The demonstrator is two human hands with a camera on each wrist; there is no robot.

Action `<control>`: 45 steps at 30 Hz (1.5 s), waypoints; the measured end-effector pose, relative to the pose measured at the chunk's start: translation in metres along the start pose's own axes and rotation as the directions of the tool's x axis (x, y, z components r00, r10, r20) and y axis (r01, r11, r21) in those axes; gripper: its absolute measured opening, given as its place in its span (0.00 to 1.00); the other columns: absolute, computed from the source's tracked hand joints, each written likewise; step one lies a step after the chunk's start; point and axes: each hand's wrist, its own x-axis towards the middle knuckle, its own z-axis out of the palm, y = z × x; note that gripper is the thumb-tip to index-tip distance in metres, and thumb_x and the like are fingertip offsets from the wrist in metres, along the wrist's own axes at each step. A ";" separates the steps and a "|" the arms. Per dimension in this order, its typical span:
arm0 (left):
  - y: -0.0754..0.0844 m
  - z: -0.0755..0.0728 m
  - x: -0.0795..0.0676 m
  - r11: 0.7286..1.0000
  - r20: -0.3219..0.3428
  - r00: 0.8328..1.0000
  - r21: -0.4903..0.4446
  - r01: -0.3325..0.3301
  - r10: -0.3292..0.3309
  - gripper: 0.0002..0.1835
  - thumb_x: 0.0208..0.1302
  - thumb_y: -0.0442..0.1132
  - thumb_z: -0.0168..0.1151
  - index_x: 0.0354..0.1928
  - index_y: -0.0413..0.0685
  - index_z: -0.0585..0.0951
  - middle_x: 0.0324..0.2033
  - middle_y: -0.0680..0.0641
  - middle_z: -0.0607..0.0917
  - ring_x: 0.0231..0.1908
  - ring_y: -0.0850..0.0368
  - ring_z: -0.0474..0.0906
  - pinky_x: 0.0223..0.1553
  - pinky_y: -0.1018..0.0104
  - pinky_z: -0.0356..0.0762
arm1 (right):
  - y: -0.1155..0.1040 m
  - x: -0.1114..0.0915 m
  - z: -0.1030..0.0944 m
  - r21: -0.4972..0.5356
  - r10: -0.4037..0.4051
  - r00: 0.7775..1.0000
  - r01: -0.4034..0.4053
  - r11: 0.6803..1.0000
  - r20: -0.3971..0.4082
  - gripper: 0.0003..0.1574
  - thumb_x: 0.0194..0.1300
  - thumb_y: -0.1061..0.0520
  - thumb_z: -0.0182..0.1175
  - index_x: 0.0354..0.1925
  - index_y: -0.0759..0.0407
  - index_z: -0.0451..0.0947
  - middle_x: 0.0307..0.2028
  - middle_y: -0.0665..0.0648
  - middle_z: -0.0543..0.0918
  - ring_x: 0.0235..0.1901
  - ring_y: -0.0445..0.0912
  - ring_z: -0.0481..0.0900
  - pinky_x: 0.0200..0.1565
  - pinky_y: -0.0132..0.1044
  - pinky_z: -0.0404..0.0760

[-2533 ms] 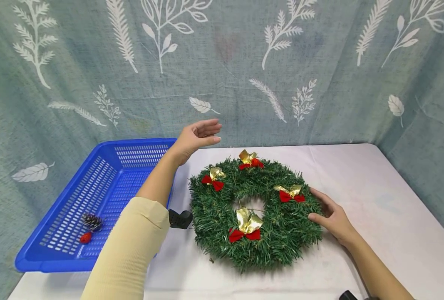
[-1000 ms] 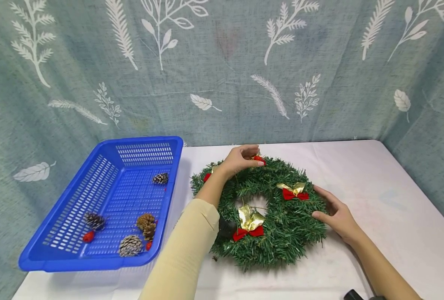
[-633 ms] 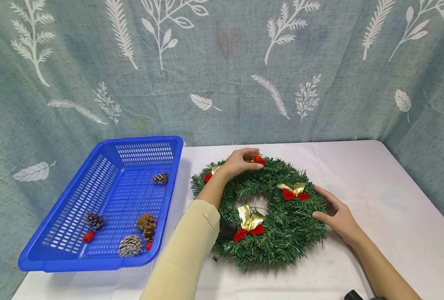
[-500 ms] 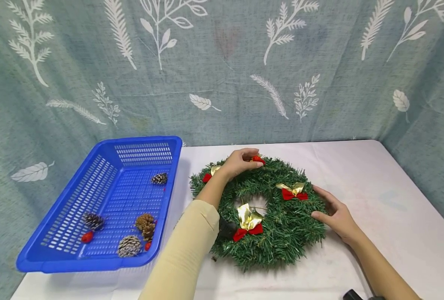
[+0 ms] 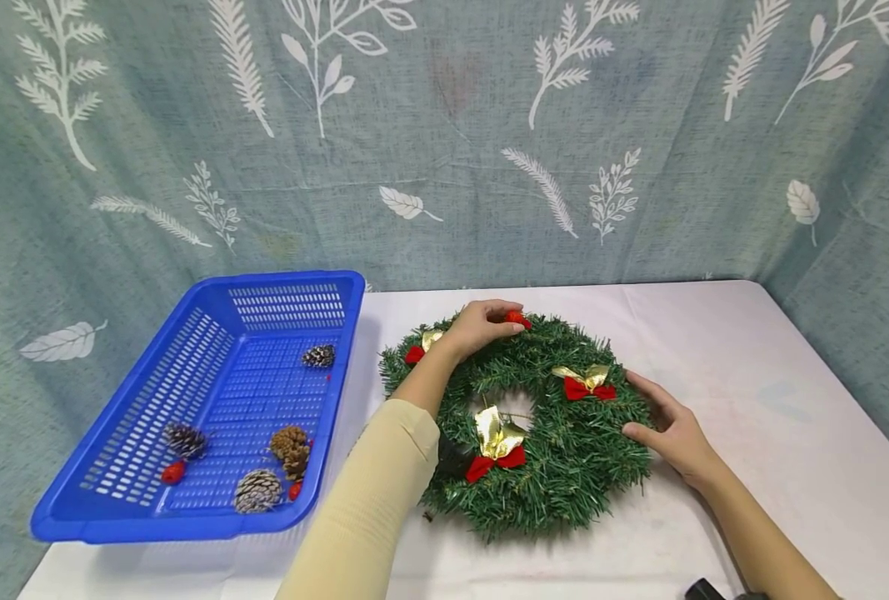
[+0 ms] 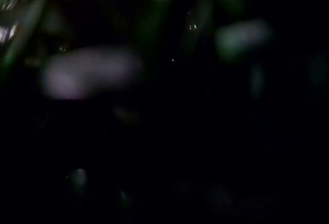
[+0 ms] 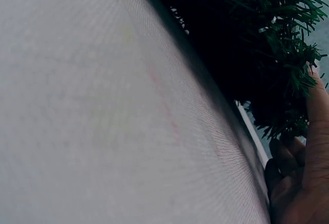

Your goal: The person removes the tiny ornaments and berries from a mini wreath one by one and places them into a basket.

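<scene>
A green wreath (image 5: 564,467) lies flat on the white-covered table. Red-and-gold bows decorate it, one at the front (image 5: 496,442), one on the right (image 5: 586,382) and one at the back left, partly behind the left arm. At its far side the left hand (image 5: 481,325) holds the back bow (image 5: 517,318), whose red part shows past the thumb; the fingertips are hidden. The right hand (image 5: 672,433) grips the wreath's right rim, thumb in front and fingers farther back. The right wrist view shows that hand (image 7: 308,178) against the needles (image 7: 293,54). Dark, blurred greenery fills the left wrist view.
A blue plastic basket (image 5: 189,531) stands on the left. In it are several pine cones, such as a frosted one (image 5: 257,491) and a brown one (image 5: 290,446), plus red berries (image 5: 173,472). A curtain hangs behind the table (image 5: 759,350).
Since the earliest frame, the left hand has come down and right from above the table to the wreath's back bow. Lately it has barely shifted. The right hand has stayed on the rim.
</scene>
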 end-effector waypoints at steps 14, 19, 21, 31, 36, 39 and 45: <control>0.009 -0.008 -0.002 0.998 -0.070 0.997 -0.055 -0.015 0.012 0.22 0.63 0.39 0.63 0.59 0.45 0.77 0.53 0.44 0.81 0.54 0.52 0.76 0.53 0.61 0.77 | 0.002 0.000 0.000 -0.006 -0.008 1.000 0.008 1.000 -0.002 0.44 0.61 0.69 0.60 0.71 0.58 0.55 0.64 0.34 0.60 0.61 0.21 0.55 0.57 0.12 0.58; 0.012 -0.015 -0.006 0.994 -0.155 0.988 -0.112 0.006 -0.024 0.19 0.62 0.40 0.64 0.55 0.49 0.80 0.53 0.46 0.81 0.56 0.51 0.74 0.57 0.57 0.74 | 0.001 0.000 0.000 -0.001 -0.017 1.000 0.017 1.000 0.004 0.44 0.61 0.69 0.59 0.71 0.59 0.54 0.64 0.33 0.60 0.62 0.21 0.55 0.57 0.12 0.58; 0.013 -0.019 -0.007 0.991 -0.176 0.984 -0.131 0.019 -0.043 0.18 0.61 0.40 0.65 0.54 0.50 0.80 0.52 0.46 0.81 0.55 0.51 0.74 0.57 0.55 0.74 | 0.001 0.000 0.000 -0.003 -0.018 1.000 0.018 1.000 0.002 0.44 0.61 0.69 0.59 0.71 0.59 0.55 0.63 0.33 0.60 0.62 0.21 0.56 0.57 0.12 0.58; 0.015 -0.031 -0.014 0.987 -0.211 0.977 -0.160 0.002 -0.036 0.18 0.59 0.42 0.67 0.53 0.50 0.81 0.51 0.47 0.82 0.54 0.51 0.74 0.56 0.53 0.74 | 0.002 0.000 0.000 -0.006 -0.019 1.000 0.019 1.000 -0.003 0.44 0.61 0.69 0.59 0.71 0.60 0.54 0.65 0.35 0.60 0.62 0.21 0.55 0.57 0.12 0.58; 0.015 -0.036 -0.019 0.984 -0.201 0.979 -0.178 0.001 -0.037 0.19 0.58 0.39 0.68 0.52 0.48 0.81 0.50 0.46 0.82 0.52 0.51 0.75 0.57 0.53 0.74 | 0.002 -0.001 0.001 -0.008 -0.006 1.000 0.006 1.000 -0.005 0.43 0.61 0.68 0.60 0.71 0.59 0.55 0.65 0.36 0.60 0.61 0.21 0.55 0.57 0.11 0.58; 0.015 -0.041 -0.022 0.985 -0.195 0.980 -0.171 0.008 -0.042 0.19 0.57 0.38 0.69 0.51 0.47 0.81 0.50 0.46 0.82 0.52 0.51 0.76 0.58 0.55 0.74 | 0.002 -0.001 0.001 -0.010 0.001 1.000 -0.001 1.000 -0.004 0.43 0.61 0.68 0.60 0.71 0.60 0.55 0.64 0.34 0.60 0.61 0.21 0.56 0.56 0.11 0.58; 0.017 -0.052 -0.029 0.989 -0.170 0.984 -0.142 0.028 -0.053 0.21 0.56 0.35 0.69 0.53 0.42 0.80 0.49 0.41 0.81 0.51 0.48 0.75 0.55 0.54 0.75 | 0.002 0.000 0.001 0.002 -0.015 1.000 0.015 1.000 -0.014 0.43 0.61 0.69 0.60 0.71 0.62 0.55 0.63 0.34 0.62 0.61 0.22 0.58 0.57 0.12 0.59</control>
